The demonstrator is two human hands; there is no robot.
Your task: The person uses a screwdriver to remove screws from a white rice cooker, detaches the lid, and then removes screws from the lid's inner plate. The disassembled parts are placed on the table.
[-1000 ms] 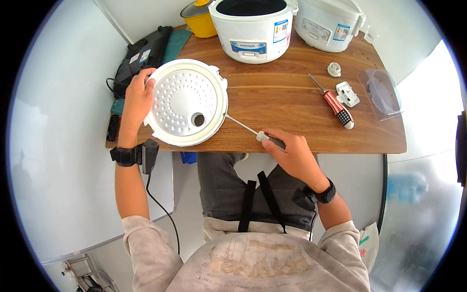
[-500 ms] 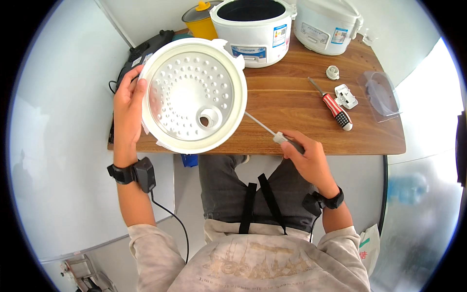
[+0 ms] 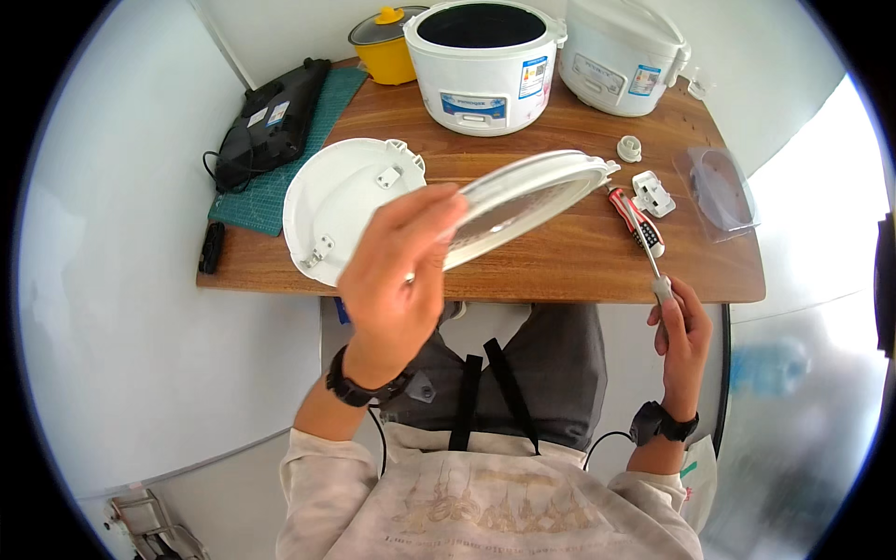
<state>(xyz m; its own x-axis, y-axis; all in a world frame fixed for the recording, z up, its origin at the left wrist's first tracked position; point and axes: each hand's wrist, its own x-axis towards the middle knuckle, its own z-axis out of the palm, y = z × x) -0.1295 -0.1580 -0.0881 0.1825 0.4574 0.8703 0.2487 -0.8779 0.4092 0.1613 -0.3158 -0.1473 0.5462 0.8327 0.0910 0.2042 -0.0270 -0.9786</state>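
Note:
My left hand [image 3: 397, 280] grips the rim of a round white rice cooker inner lid [image 3: 537, 171], now tilted nearly edge-on above the table. Below and left of it lies a white outer lid shell [image 3: 350, 201], its inner side up with small metal brackets showing. Past the table's front edge on the right, my right hand [image 3: 686, 331] is closed around the grey handle of a screwdriver [image 3: 662, 291]. Its shaft points away from me and crosses in view over a red-striped screwdriver [image 3: 622, 209] on the table. I cannot tell whether the two touch.
A white rice cooker body [image 3: 481, 70], a second, lidded rice cooker [image 3: 611, 61] and a yellow pot [image 3: 385, 61] stand at the back. A small white bracket [image 3: 652, 193], a round cap [image 3: 630, 147] and clear plastic packaging [image 3: 721, 191] lie right. A black device [image 3: 275, 121] rests on a green mat [image 3: 336, 103].
My left hand has turned the inner lid from facing me to nearly edge-on and moved it right, uncovering the outer lid shell. The screwdriver in my right hand has moved right, away from the lid.

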